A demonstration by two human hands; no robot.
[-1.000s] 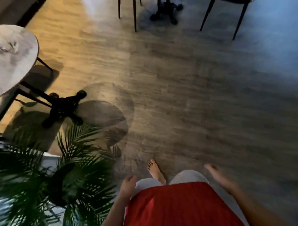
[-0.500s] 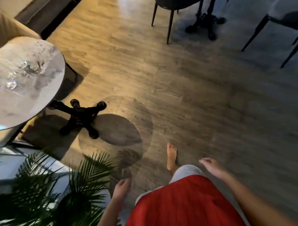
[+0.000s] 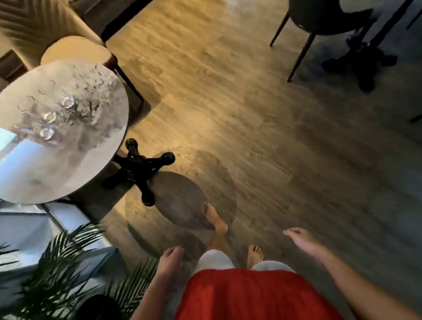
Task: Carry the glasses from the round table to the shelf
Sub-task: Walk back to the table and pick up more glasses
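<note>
A round marble table (image 3: 92,149) on a black four-footed base (image 3: 138,169) stands at the left. Three clear glasses (image 3: 49,116) stand in a diagonal row on its top, blurred by motion. My left hand (image 3: 169,259) hangs low near my hip, fingers loosely curled, holding nothing. Out to the right my right hand (image 3: 301,239) swings free with fingers apart, also holding nothing. Both hands are well away from the table. No shelf shows in the head view.
A potted palm (image 3: 53,273) fills the lower left beside a window frame. A beige chair (image 3: 74,49) sits behind the round table. Dark chairs (image 3: 319,12) and another black table base (image 3: 362,61) stand at the upper right. Wooden floor (image 3: 252,134) spreads across the middle.
The view has swung left and forward, bringing the round table and its glasses further into sight. My feet have stepped ahead; both hands still swing at my sides with nothing in them.
</note>
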